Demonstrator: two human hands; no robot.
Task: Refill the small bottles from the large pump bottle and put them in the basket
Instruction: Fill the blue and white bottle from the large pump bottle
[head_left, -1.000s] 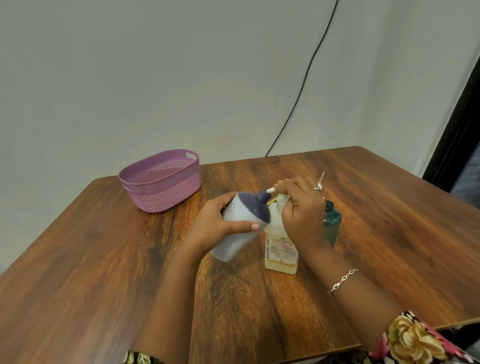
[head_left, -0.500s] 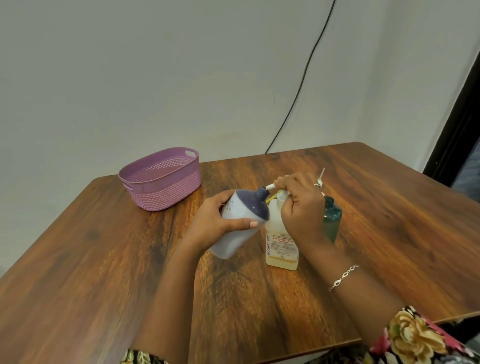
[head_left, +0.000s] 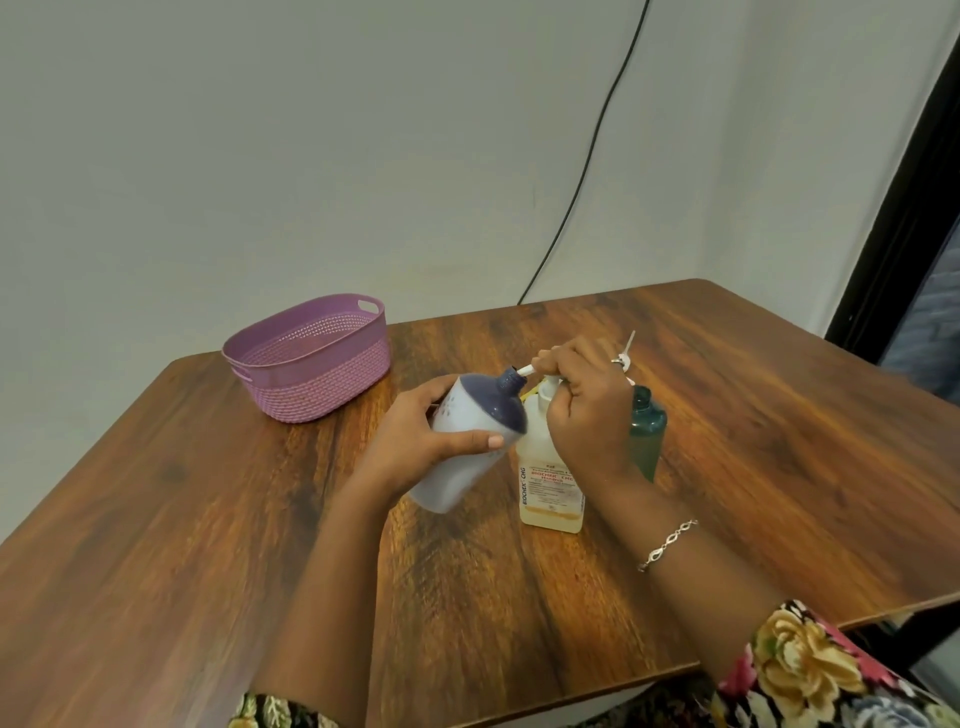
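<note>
My left hand (head_left: 415, 447) grips a white small bottle with a dark blue top (head_left: 467, 441), tilted so its open neck meets the white pump nozzle. My right hand (head_left: 587, 410) is curled over the pump head of the large pale-yellow pump bottle (head_left: 550, 488), which stands upright on the wooden table (head_left: 208, 545). A dark green small bottle (head_left: 647, 431) stands just behind my right hand, partly hidden by it. The purple basket (head_left: 311, 358) sits at the table's far left with nothing visible inside.
A black cable (head_left: 587, 171) runs down the grey wall behind the table. A dark door frame (head_left: 904, 197) stands at the right. The table's right corner lies near my right forearm.
The small bottle's neck stays at the nozzle and both hands keep their grips. The view has shifted slightly; nothing else has moved.
</note>
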